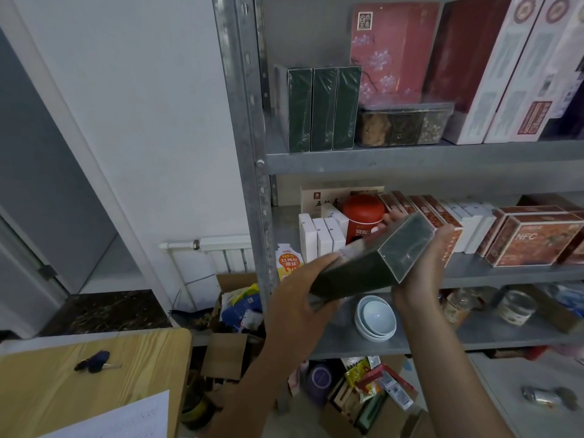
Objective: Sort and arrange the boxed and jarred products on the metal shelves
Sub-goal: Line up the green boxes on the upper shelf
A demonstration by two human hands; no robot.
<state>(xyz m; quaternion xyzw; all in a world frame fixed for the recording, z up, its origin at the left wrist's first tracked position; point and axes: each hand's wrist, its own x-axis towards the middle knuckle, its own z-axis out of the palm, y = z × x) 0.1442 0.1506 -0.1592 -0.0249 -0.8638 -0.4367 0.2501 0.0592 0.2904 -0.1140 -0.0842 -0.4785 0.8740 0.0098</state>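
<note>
Nearest, low L: wooden table [94,384] w/ a sheet of paper [126,418] at its front edge and a small dark item [93,361], too blurred to ID.

Both hands up in front of the metal shelves [410,161]. L hand [300,298] grips the lower end of a dark green box [373,263], fingers curled round it. R hand [423,263] holds the upper end from the R side, fingertips showing past the far edge. Box is tilted, clear of any shelf, level w/ the middle one, glossy end panel toward camera.

Floor below: open cardboard box [347,406] of mixed packets.

Lower shelf, just behind the hands: stack of pale blue bowls [376,317]; to the R, two glass jars [516,306].

Middle shelf: white boxes [319,237] upright at L, red jar [363,218] beside them, then a row of red cartons [534,238] marked NFC at R.

Top shelf, farthest: three matching green boxes [324,109] upright, touching side by side at L end; clear tub [404,123] of dried goods next to them; pink floral box [392,49] behind the tub; tall pale boxes [505,74] at R.
</note>
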